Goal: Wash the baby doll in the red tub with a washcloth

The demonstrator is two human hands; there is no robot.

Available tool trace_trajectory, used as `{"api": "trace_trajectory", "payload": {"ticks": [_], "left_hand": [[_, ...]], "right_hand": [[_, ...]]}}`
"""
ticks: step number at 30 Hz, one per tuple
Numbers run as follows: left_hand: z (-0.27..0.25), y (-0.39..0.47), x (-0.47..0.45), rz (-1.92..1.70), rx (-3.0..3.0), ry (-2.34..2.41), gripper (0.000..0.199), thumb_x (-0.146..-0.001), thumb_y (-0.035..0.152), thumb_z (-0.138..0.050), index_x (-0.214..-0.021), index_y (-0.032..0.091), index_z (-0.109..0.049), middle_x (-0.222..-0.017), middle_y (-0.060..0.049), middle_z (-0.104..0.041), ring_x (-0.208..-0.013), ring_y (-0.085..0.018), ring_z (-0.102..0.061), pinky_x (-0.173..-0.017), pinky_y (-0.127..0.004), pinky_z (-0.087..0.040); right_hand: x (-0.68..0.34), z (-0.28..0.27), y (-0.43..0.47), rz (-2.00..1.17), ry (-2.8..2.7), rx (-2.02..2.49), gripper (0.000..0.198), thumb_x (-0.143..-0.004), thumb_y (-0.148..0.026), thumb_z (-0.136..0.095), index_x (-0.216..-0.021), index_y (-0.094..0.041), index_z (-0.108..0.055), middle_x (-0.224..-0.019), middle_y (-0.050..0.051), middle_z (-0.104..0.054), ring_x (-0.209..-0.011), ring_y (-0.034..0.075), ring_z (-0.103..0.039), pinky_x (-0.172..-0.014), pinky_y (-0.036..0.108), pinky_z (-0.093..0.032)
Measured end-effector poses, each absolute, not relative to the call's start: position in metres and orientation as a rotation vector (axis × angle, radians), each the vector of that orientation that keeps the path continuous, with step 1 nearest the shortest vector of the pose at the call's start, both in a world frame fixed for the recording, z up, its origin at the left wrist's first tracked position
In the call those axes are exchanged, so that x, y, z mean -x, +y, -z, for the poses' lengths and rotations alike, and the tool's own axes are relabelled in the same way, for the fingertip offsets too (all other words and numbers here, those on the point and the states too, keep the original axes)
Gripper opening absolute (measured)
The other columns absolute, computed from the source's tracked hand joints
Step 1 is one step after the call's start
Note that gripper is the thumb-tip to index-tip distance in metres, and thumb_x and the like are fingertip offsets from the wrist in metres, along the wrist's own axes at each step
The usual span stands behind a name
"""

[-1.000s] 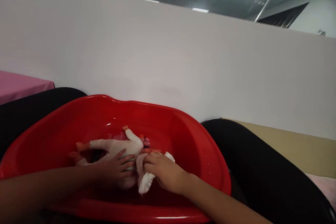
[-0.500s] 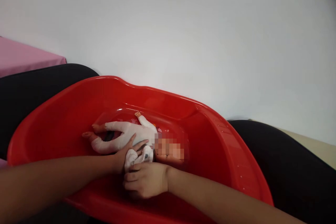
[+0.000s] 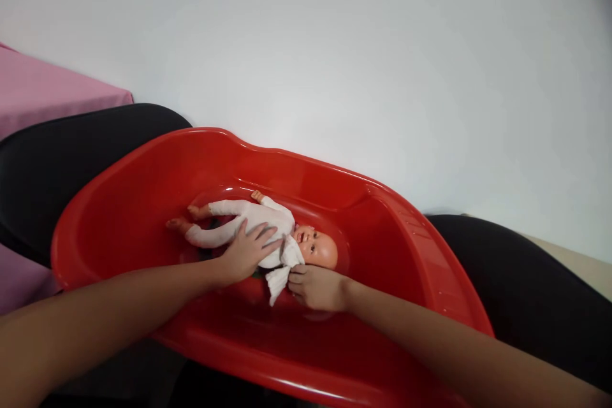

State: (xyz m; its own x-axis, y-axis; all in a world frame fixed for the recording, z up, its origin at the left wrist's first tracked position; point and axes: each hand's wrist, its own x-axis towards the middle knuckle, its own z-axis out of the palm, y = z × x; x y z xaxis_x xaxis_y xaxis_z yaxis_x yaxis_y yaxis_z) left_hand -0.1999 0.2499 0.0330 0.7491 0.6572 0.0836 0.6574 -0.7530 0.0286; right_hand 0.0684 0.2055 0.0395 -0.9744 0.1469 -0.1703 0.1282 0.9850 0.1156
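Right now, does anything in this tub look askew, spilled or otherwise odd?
Nothing looks spilled or damaged. The doll lies on its back in the red tub, fully clothed in white. The left hand rests on its torso; the right hand pinches a white cloth beside its neck.

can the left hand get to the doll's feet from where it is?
Probably yes. The left hand lies flat on the doll at its torso, and the feet lie further left in the red tub with nothing over them. The right hand is by the head.

indoor practice space: red baby tub, plain partition wall.
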Motion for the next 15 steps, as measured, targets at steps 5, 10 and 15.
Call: {"api": "trace_trajectory", "payload": {"ticks": [5, 10, 15], "left_hand": [[-0.064, 0.262, 0.191, 0.268, 2.858, -1.335, 0.061, -0.099, 0.006, -0.048, -0.158, 0.017, -0.057, -0.163, -0.015, -0.056, -0.144, -0.036, -0.054, -0.121, -0.068, -0.041], [-0.081, 0.274, 0.192, 0.300, 2.868, -1.427, 0.049, -0.107, 0.009, -0.043, -0.152, 0.015, -0.061, -0.149, -0.012, -0.065, -0.137, -0.033, -0.059, -0.115, -0.055, -0.048], [-0.086, 0.279, 0.189, 0.287, 2.849, -1.410, 0.044, -0.111, 0.014, -0.045, -0.152, 0.016, -0.060, -0.151, -0.012, -0.065, -0.136, -0.032, -0.058, -0.116, -0.056, -0.045]], "right_hand": [[-0.066, -0.056, 0.199, -0.129, 2.740, -0.145, 0.013, -0.096, -0.018, -0.073, -0.088, -0.018, -0.084, -0.106, 0.009, -0.080, -0.115, 0.031, -0.062, -0.109, 0.046, -0.044], [-0.006, -0.056, 0.208, -0.117, 2.874, 0.278, 0.030, -0.104, -0.014, -0.057, -0.092, -0.017, -0.084, -0.120, 0.010, -0.078, -0.123, 0.029, -0.061, -0.121, 0.044, -0.039], [0.052, -0.026, 0.252, -0.207, 2.840, -0.098, 0.029, -0.098, -0.004, -0.056, -0.104, -0.009, -0.084, -0.120, 0.016, -0.078, -0.129, 0.032, -0.062, -0.120, 0.048, -0.043]]}}
